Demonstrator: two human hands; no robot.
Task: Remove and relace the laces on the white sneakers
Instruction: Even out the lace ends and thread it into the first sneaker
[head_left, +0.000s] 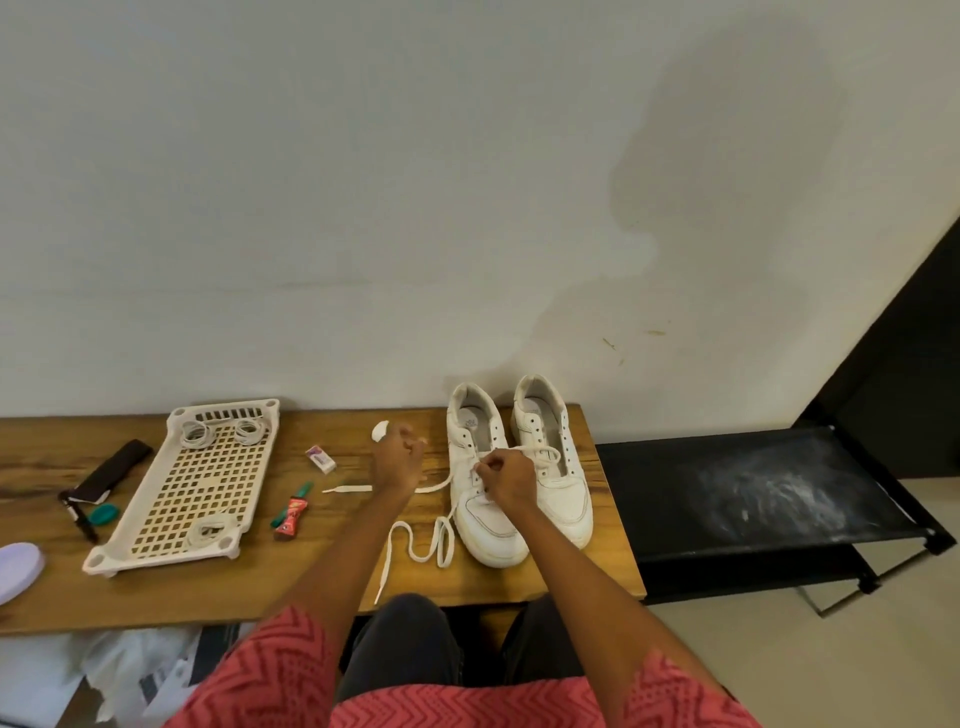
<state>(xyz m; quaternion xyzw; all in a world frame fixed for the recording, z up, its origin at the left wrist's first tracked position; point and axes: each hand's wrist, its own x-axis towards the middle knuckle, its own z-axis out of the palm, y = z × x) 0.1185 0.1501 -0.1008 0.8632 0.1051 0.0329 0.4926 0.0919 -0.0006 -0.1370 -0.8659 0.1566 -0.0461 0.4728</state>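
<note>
White sneakers (519, 467) stand side by side at the far right end of a wooden surface (291, 582), heels toward the wall, as a person in a red zigzag-patterned top works on the lacing. The right hand (506, 480) rests on the left-hand shoe of the pair, its grip pinching the lace (421, 540) at the eyelets; the left hand (397, 460), just left of that shoe, is raised with fingers curled, and whether its grip holds the lace end cannot be told. Much of the lace trails loose in loops across the surface in front of the shoe, and both shoes show bare upper eyelets, suggesting the job is somewhere midway, with most threading still to do. Left of the sneakers lie a small eraser-like block (321, 459), a red-and-green tube (292, 512) and a white perforated tray (192, 483) holding coiled laces. Printing on the insoles, block and tube is too small to read.
</note>
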